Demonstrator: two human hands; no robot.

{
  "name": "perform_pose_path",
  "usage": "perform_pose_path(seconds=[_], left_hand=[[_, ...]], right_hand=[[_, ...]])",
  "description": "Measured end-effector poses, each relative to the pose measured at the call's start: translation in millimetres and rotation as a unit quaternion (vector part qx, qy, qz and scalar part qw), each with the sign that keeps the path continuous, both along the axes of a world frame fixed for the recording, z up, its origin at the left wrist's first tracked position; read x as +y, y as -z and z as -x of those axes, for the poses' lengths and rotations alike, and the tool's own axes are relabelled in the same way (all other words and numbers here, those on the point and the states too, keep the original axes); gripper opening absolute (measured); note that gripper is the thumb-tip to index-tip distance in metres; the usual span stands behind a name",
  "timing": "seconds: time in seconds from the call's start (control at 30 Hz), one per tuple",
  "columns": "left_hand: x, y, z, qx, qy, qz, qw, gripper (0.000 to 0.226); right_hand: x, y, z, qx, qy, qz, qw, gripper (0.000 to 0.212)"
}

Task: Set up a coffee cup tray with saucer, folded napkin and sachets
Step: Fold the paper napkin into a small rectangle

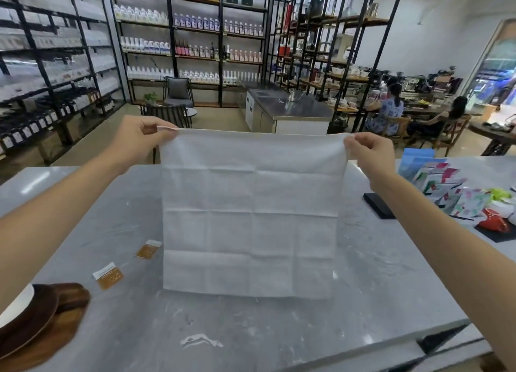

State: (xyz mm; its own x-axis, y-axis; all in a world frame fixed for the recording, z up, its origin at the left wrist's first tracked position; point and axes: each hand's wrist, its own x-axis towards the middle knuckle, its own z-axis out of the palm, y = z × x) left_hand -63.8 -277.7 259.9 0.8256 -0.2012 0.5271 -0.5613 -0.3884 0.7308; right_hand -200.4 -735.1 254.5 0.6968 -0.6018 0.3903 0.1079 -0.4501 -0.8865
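A white napkin (251, 215) hangs fully unfolded in front of me, creased into a grid of squares. My left hand (139, 134) pinches its top left corner and my right hand (368, 153) pinches its top right corner. Its lower edge hangs just above the grey marble table (251, 329). Two amber sachets lie flat on the table to the left: one sachet (148, 249) near the napkin, the other sachet (109, 275) closer to me. At the bottom left a dark brown saucer (30, 321) rests on a wooden tray (61, 335), with a white cup rim (19, 302) partly cut off by the frame edge.
At the right of the table lie a black flat box (378, 205), colourful packets (444, 187) and a red teapot (494, 221) on a black mat. Beyond the table stand shelving racks, chairs, a steel counter (293, 109) and seated people at the far right.
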Motion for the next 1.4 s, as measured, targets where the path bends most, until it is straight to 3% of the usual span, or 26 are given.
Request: perform_pose_path(seconds=[0.17, 0.27, 0.37, 0.63, 0.8, 1.13, 1.4], left_hand=[[11.1, 1.7, 33.0, -0.011, 0.008, -0.014, 1.0, 0.015], [26.0, 18.9, 64.6, -0.001, 0.025, -0.024, 0.999, 0.011], [40.4, 43.9, 100.6, 0.032, 0.023, -0.038, 0.999, 0.022], [70.0, 150.0, 179.5, 0.156, 0.057, -0.077, 0.983, 0.016], [82.7, 193.7, 205.1, 0.199, 0.092, -0.089, 0.971, 0.022], [55.4, 232.2, 138.9, 0.266, 0.0, 0.06, 0.962, 0.015], [41.6, 304.3, 72.0, 0.303, -0.097, -0.072, 0.945, 0.024]], right_hand=[[6.0, -0.2, 32.2, -0.026, -0.013, 0.001, 1.0, 0.012], [13.2, 22.4, 68.8, -0.027, -0.04, 0.007, 0.999, 0.014], [21.6, 52.7, 109.9, -0.017, -0.062, -0.001, 0.998, 0.006], [40.5, 174.0, 202.6, 0.082, -0.074, -0.046, 0.993, 0.006], [49.6, 213.3, 232.2, 0.126, -0.082, -0.055, 0.987, 0.015], [44.5, 214.1, 153.9, 0.135, -0.019, -0.072, 0.988, 0.004], [27.8, 282.7, 46.5, 0.274, -0.051, -0.042, 0.96, 0.008]])
